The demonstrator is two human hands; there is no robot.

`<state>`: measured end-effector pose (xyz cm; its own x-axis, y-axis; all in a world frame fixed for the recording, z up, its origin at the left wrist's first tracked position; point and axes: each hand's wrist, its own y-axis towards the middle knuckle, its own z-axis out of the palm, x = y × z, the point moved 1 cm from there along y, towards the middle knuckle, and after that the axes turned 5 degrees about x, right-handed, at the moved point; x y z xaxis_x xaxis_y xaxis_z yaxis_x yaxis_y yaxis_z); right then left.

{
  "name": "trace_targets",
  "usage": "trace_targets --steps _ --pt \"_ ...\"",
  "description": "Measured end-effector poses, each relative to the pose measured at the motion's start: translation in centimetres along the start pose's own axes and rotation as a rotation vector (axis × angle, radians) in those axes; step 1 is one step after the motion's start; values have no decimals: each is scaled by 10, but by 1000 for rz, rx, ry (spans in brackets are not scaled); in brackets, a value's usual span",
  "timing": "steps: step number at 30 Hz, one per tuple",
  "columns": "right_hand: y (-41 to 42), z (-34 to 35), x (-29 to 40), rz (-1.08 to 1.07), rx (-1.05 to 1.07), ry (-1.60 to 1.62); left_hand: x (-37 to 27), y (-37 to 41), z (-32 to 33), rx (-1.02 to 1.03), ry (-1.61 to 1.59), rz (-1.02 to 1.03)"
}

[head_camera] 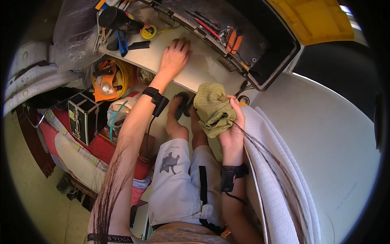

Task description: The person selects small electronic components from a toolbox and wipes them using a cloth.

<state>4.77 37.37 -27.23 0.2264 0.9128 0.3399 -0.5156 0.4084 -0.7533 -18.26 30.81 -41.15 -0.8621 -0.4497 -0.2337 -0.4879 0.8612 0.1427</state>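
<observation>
My left hand (pixel 176 56) rests palm down on a pale tabletop (pixel 195 71), with nothing seen in it. To its left lie a yellow tape measure (pixel 149 31), a dark flat-bladed tool (pixel 139 45) and a blue-handled tool (pixel 122 43). A black can (pixel 120 19) lies on its side behind them. My right hand (pixel 231 131) grips a bunched olive-green cloth (pixel 213 106) in front of the table's edge. The cloth has a frayed, dark-edged hole facing up. Part of my right palm and some fingers are hidden behind it.
An open black toolbox (pixel 259 65) with a yellow lid (pixel 313 21) holds pliers and orange-handled tools. A yellow bucket (pixel 122 80) sits below the table. Further left stands a black case (pixel 83 117). Pale fabric (pixel 274 170) hangs at the right.
</observation>
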Motion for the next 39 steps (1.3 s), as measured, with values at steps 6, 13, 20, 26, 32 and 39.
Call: trace_targets --steps 6,13,20,26,32,39 --pt "-7 7 -3 -12 18 -75 -33 -44 -40 -28 -722 -369" --pt "-22 24 -18 -78 73 -169 -137 -142 -103 72 -2346 -639" --pt "-30 43 -41 -204 79 -378 -146 -131 -115 95 -2362 -970" --pt "-14 48 -43 -464 199 -793 -127 -117 -120 20 -2360 -875" --pt "-24 35 -23 -610 312 -1088 -116 -124 -132 90 -2265 -890" --pt "-29 49 18 -610 344 -1308 -113 -106 -161 171 -2049 -821"
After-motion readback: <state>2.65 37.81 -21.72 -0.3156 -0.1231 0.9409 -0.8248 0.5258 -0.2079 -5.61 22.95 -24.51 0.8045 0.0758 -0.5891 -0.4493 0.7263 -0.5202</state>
